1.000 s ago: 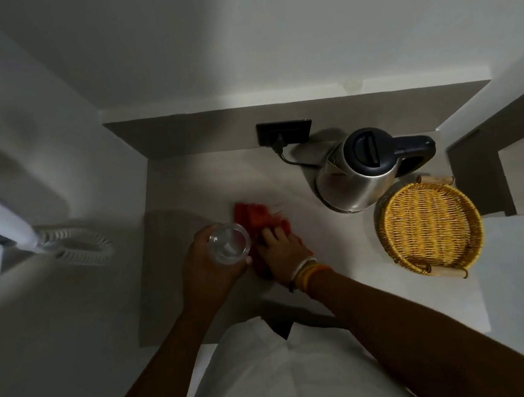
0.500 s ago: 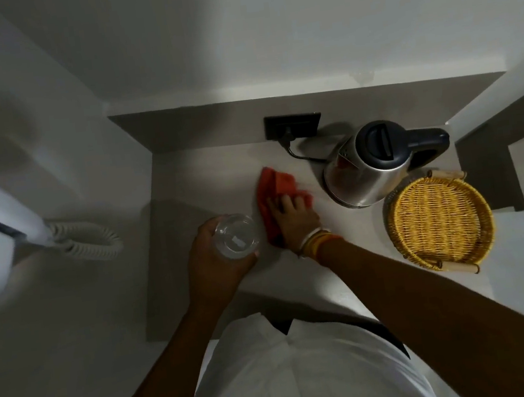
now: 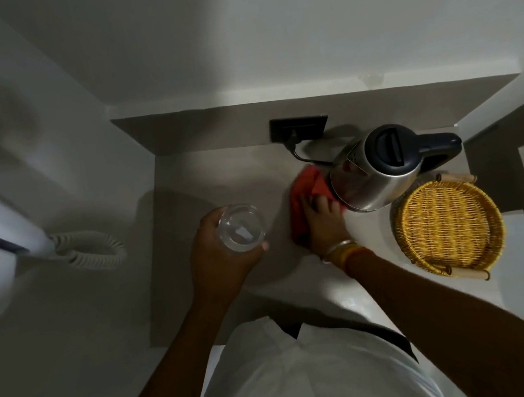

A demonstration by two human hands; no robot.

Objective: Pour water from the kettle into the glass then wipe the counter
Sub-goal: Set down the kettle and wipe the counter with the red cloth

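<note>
Red cloth (image 3: pixel 307 199) pushed farther back against kettle (image 3: pixel 373 171) under flat right hand (image 3: pixel 323 223), left hand (image 3: pixel 224 255) gripping glass (image 3: pixel 241 229)

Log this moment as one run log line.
step: wiping counter | left hand: holds glass | right hand: presses red cloth beside kettle

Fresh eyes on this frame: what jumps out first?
The red cloth pops against the grey counter, pressed flat under the right hand right beside the steel kettle. The left hand holds a clear glass up near the middle. A yellow wicker basket sits at the right, just in front of the kettle.
</note>
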